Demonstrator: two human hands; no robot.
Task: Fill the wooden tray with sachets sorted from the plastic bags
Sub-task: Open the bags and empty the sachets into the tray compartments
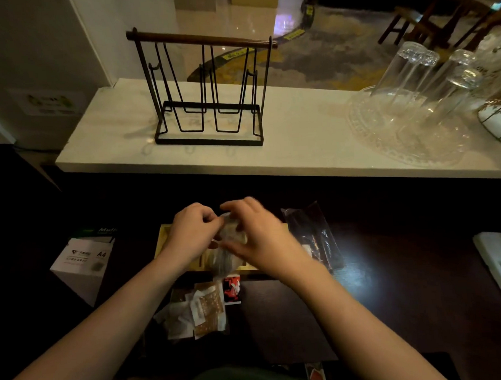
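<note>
Both hands meet over the wooden tray on the dark lower counter. My left hand and my right hand each pinch the top of a clear plastic bag that hangs between them above the tray. Most of the tray is hidden by my hands and the bag. Nearer to me lies another clear bag of brown and white sachets, with a red and black sachet beside it. A dark plastic bag lies to the right of the tray.
A box of A4 paper stands at the left. On the white marble shelf behind are a black wire rack and upturned glasses on a glass tray. A white object sits at the right edge.
</note>
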